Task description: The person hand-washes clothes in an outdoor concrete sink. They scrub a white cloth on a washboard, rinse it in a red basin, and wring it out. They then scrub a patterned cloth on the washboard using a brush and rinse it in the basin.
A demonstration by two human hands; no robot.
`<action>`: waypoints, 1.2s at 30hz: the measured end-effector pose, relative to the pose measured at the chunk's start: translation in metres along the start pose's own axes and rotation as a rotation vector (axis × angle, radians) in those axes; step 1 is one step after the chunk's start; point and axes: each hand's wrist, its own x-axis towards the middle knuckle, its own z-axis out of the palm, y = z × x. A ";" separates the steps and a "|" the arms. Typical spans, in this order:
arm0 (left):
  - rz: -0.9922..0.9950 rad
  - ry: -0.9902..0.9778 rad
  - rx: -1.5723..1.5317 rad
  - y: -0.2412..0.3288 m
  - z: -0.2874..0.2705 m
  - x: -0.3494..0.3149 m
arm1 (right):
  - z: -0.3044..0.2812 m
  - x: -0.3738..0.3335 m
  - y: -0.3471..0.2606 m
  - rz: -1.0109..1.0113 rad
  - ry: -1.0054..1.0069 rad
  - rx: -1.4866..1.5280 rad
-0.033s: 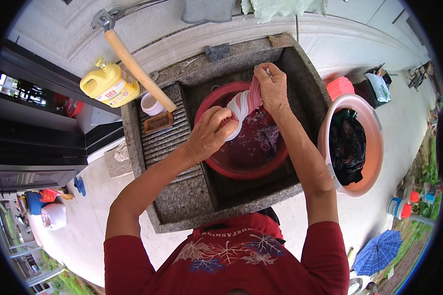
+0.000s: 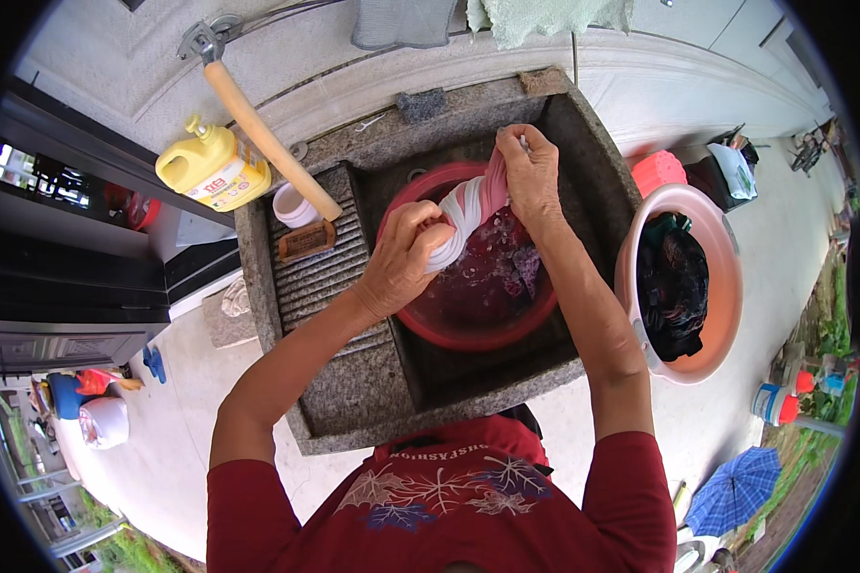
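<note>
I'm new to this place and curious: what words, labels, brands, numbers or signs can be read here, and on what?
I won't copy the wording, but here is where it stands:
Yellow pump jug: large print on its front; smaller print too small to read.
Red shirt: pale lettering in a curve.
Brown block: any markings are too small to read.
</note>
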 end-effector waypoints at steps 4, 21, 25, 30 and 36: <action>-0.443 0.063 -0.220 0.008 0.002 -0.009 | 0.001 -0.012 -0.018 -0.141 0.094 -0.021; -1.229 0.560 -2.214 0.032 0.016 -0.048 | 0.013 -0.145 -0.106 -1.104 -0.651 -0.106; -1.189 0.800 -2.343 0.048 -0.009 -0.017 | 0.008 -0.166 -0.118 -1.263 -0.665 -0.121; -0.841 0.766 -2.224 0.047 -0.029 -0.001 | 0.004 -0.143 -0.132 -0.975 -0.346 0.119; -0.350 0.533 -1.587 0.042 -0.072 0.038 | -0.013 -0.097 -0.100 0.024 -0.146 0.750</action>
